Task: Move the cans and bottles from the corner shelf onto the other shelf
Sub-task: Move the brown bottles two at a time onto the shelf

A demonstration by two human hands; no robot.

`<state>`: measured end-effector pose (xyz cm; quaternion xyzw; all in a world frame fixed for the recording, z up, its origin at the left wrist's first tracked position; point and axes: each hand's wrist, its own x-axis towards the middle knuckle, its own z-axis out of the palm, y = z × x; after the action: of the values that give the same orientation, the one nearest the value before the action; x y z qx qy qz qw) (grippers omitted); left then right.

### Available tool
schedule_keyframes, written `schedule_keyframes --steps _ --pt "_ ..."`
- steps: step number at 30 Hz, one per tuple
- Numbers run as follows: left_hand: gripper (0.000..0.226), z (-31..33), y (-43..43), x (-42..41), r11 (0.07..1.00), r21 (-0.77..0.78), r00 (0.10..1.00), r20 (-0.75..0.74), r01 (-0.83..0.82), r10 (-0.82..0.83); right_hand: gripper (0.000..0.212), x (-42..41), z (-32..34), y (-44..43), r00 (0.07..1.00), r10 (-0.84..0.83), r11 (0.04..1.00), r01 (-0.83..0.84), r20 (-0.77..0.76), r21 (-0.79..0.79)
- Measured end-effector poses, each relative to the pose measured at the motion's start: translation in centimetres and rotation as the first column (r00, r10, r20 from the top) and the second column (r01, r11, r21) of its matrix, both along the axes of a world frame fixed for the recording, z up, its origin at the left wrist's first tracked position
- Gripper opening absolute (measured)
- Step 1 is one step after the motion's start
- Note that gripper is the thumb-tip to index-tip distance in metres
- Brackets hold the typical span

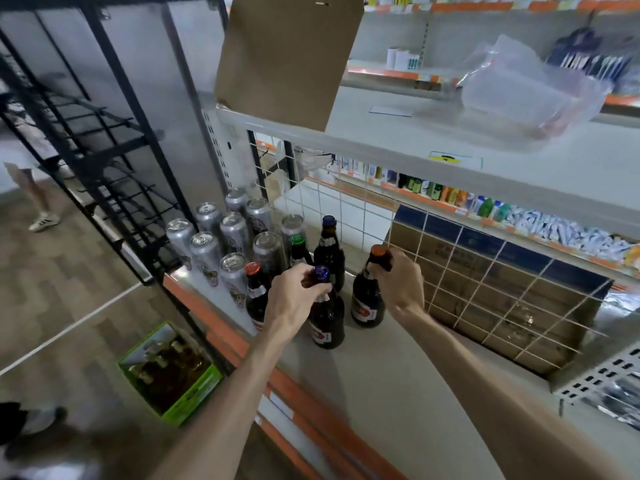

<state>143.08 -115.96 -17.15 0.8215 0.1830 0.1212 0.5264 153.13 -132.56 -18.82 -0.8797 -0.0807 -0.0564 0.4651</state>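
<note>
Shelf board (381,382) with an orange front edge holds everything. The left hand (298,294) curls round the neck of a blue-capped bottle (327,323) standing nearest the edge. The right hand (398,282) grips the neck of an orange-capped bottle (367,303) just beside it. Behind stand a red-capped bottle (257,296), a green-capped bottle (300,252) and a taller purple-capped bottle (329,251). Silver cans (221,237) cluster in the far corner against a wire grid (346,206).

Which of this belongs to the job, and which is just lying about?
Job: silver cans; purple-capped bottle in left hand; orange-capped bottle in right hand; red-capped bottle; green-capped bottle; blue-capped bottle.
Lying about: cardboard box; green crate; plastic bag; cardboard sheet.
</note>
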Motion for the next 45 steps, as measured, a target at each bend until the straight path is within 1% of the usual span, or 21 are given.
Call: schedule_keyframes --steps 3,7,11,17,19,21,23,27,32,38,42,45 --pt "0.016 0.0 0.1 0.4 1.0 -0.004 1.0 -0.008 0.008 -0.008 0.005 0.9 -0.4 0.6 0.999 0.028 1.0 -0.028 0.016 0.009" --pt "0.016 0.1 -0.1 1.1 0.999 0.013 0.999 -0.041 0.032 -0.032 0.003 2.0 -0.8 0.9 0.998 0.055 0.998 -0.054 -0.039 0.021" --pt "0.016 -0.1 -0.3 1.6 0.999 -0.012 0.998 -0.056 0.042 -0.043 0.005 2.7 -0.7 1.0 0.995 0.061 0.998 -0.059 -0.076 0.027" --pt "0.015 0.0 -0.9 2.0 0.999 -0.015 0.998 -0.055 0.041 -0.042 0.008 3.4 -0.8 0.9 0.996 0.047 0.999 -0.049 -0.073 -0.023" --pt "0.015 0.0 -1.1 2.0 0.999 -0.027 0.998 -0.058 0.037 -0.039 0.01 3.6 -0.9 0.8 0.994 0.051 0.999 -0.052 -0.095 -0.009" --pt "0.014 0.0 -1.2 2.2 0.999 -0.002 0.997 -0.062 0.039 -0.039 0.01 3.6 -0.9 0.8 0.992 0.063 0.998 -0.06 -0.113 0.027" --pt "0.013 0.1 -1.5 2.3 0.999 0.011 0.997 -0.06 0.045 -0.044 0.01 3.6 -1.0 0.9 0.992 0.065 0.998 -0.062 -0.11 0.029" --pt "0.017 0.0 -1.4 2.3 0.997 0.053 0.997 -0.06 0.052 -0.049 0.013 3.3 -0.9 1.0 0.994 0.065 0.997 -0.067 -0.084 -0.024" --pt "0.022 -0.6 -0.8 2.0 0.996 0.021 0.994 -0.07 0.081 -0.079 0.018 3.0 -1.2 0.9 0.994 0.078 0.996 -0.08 -0.076 -0.029" --pt "0.024 -1.1 -0.9 1.7 0.998 0.004 0.996 -0.051 0.068 -0.068 0.018 2.9 -0.7 0.7 0.99 0.087 0.995 -0.091 -0.108 -0.033" --pt "0.027 -0.9 -1.0 1.6 0.997 0.044 0.996 -0.059 0.067 -0.064 0.023 2.4 -0.5 0.6 0.988 0.088 0.995 -0.093 -0.129 -0.033" --pt "0.034 -0.7 -1.2 1.4 0.992 0.099 0.996 -0.059 0.072 -0.067 0.035 1.4 -0.1 0.5 0.988 0.057 0.998 -0.058 -0.143 0.001"
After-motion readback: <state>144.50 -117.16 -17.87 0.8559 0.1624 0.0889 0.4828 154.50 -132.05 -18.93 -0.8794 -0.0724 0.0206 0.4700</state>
